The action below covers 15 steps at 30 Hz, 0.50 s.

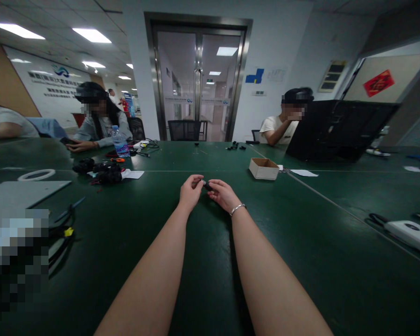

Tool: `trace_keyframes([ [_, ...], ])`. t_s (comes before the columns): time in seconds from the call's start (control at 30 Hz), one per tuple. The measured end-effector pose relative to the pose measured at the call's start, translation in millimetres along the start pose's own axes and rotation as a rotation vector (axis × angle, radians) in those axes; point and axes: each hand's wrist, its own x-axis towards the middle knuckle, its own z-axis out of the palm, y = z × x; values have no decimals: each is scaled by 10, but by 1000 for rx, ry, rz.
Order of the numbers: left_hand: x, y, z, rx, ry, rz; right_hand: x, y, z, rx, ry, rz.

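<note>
My left hand (190,190) and my right hand (223,194) meet over the middle of the dark green table (301,242). Both pinch a small dark part (206,185) between their fingertips; its shape is too small to make out. A silver bracelet (238,208) circles my right wrist. Both forearms stretch straight out from the bottom edge of the view.
A small open cardboard box (263,168) sits just beyond my right hand. A pile of black parts (103,171), a water bottle (119,142) and a white ring (37,175) lie far left. A black laptop (336,130) stands far right. Other people sit across the table.
</note>
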Motion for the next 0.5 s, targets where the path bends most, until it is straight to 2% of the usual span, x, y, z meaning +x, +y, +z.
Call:
trace_keyframes([
  [0.2, -1, 67, -26, -11, 3, -77, -13, -4, 5, -6, -27, 19],
  [0.37, -57, 190, 89, -101, -79, -238, -107, -6, 15, -61, -86, 23],
  [0.5, -114, 314, 95, -63, -66, -274, -214, -33, 31, -163, -120, 48],
])
